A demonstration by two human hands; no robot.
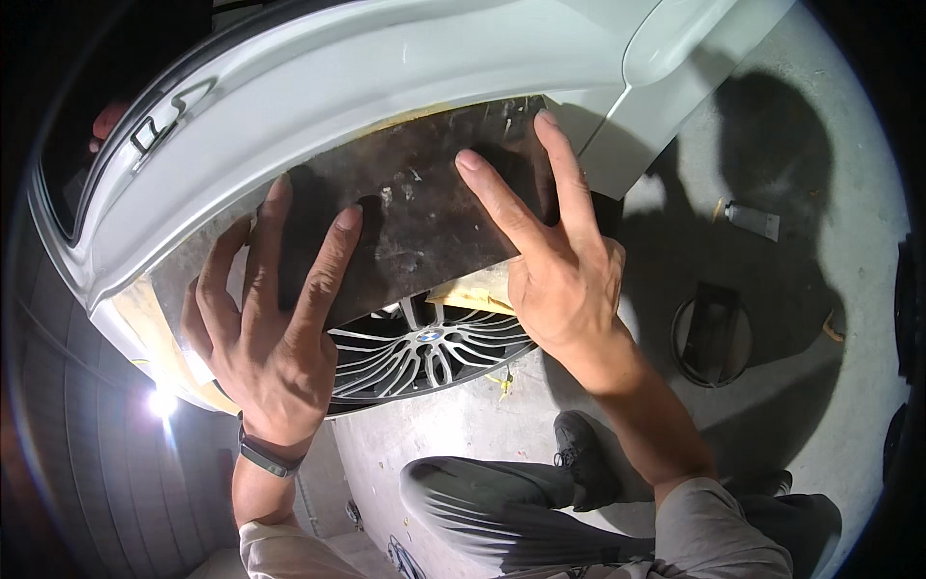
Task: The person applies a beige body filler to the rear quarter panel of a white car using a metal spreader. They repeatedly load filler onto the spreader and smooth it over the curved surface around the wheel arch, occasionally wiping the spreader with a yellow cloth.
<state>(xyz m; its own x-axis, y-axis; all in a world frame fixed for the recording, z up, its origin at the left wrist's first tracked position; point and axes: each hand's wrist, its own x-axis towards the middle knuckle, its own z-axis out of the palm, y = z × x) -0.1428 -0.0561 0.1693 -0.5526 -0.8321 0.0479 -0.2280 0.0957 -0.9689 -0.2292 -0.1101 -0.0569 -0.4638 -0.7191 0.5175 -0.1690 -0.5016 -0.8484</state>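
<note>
A dark, scuffed rectangular sheet [415, 207] lies against the white car's body panel [386, 58] above the wheel. Over its left part, my left hand [275, 338] spreads its fingers, their tips pressed on or near the surface. A dark band circles that wrist. On the right end of the sheet my right hand [569, 280] rests with two fingers stretched apart; its other fingers are folded and partly hidden. Yellowish masking [473, 291] shows below the sheet, and more runs along its upper edge. Neither hand visibly wraps round the sheet.
Below the sheet is a multi-spoke wheel [424, 357]. On the concrete floor at right lie a white tube [752, 221] and a round tin [683, 338] with a dark block across it. My shoe [584, 463] stands near the wheel. A bright lamp [162, 400] shines at left.
</note>
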